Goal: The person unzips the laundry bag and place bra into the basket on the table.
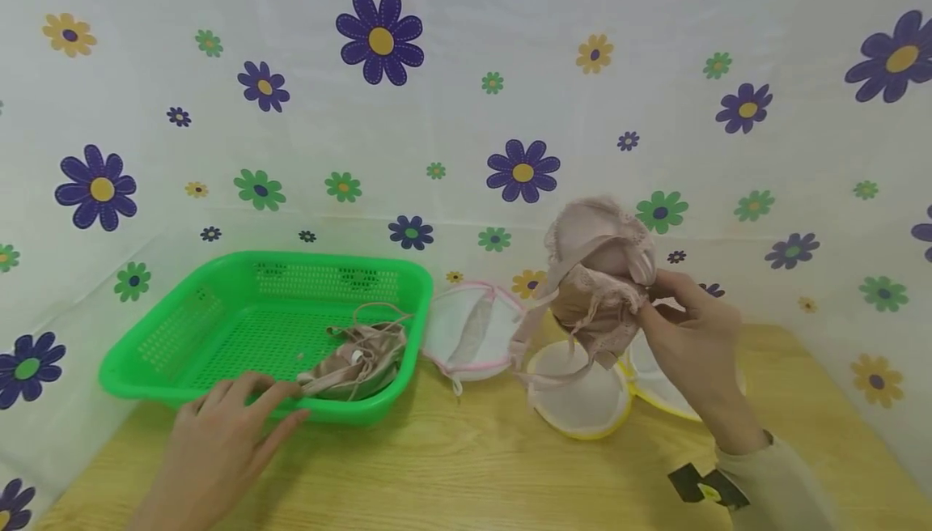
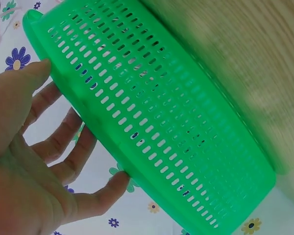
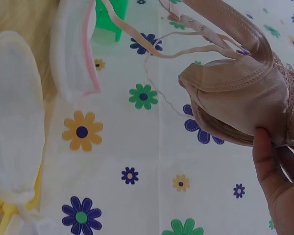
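Note:
A dusty-pink, lace-trimmed bra [image 1: 600,280] is held up over the right part of the table, its straps dangling. Fingers and thumb of my right hand [image 1: 692,337] pinch its edge; in the right wrist view, the satiny cup [image 3: 230,95] faces the camera. My left hand [image 1: 226,434] is at the near rim of a green plastic basket [image 1: 146,389]. The left wrist view has the thumb outside that rim and fingertips [image 2: 83,147] reaching behind it. Inside the basket, a crumpled beige-pink garment [image 1: 357,365] with thin straps lies in the near right corner.
White cups with pink edging [image 1: 469,337] lie right of the basket. White cups with yellow edging [image 1: 578,393] lie below the raised bra, partly behind my right hand. A flower-printed sheet [image 1: 451,110] stands behind the wooden table [image 1: 466,474].

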Available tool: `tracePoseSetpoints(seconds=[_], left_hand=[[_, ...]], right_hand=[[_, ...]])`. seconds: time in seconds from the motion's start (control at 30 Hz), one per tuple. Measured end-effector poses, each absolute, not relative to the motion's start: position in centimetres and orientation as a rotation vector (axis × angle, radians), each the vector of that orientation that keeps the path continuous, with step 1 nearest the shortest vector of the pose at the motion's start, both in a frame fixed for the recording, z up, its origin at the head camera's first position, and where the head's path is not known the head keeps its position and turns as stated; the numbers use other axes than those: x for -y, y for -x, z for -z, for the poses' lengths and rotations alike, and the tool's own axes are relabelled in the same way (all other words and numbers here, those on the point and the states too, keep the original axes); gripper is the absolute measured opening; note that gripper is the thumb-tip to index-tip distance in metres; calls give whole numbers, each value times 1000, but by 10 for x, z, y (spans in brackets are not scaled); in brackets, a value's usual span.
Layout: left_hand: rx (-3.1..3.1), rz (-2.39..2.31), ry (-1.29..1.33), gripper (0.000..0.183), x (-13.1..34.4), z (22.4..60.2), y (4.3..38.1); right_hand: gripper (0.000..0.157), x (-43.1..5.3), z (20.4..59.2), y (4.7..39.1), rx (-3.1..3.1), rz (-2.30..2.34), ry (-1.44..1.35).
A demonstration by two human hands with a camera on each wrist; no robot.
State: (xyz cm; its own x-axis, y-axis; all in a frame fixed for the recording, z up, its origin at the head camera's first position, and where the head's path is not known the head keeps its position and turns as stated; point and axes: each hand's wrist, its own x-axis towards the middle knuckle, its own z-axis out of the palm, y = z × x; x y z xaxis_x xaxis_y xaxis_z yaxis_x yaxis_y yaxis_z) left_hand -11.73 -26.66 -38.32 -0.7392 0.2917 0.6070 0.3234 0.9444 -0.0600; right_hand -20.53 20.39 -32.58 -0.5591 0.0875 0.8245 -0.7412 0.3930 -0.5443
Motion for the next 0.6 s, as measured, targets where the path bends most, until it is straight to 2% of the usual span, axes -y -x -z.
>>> tracePoseSetpoints(seconds=[0.13,0.3,0.6], left_hand=[[2411,62,480,27,268,384,118],[2369,83,519,31,270,385,118],[2402,114,502,19,270,384,118]], right_hand=[[26,-184,325,209,1838,-1327,-590],[23,-159,326,215,1865,-1374,-598],[23,-120,334,225,1819,-1538,-672]])
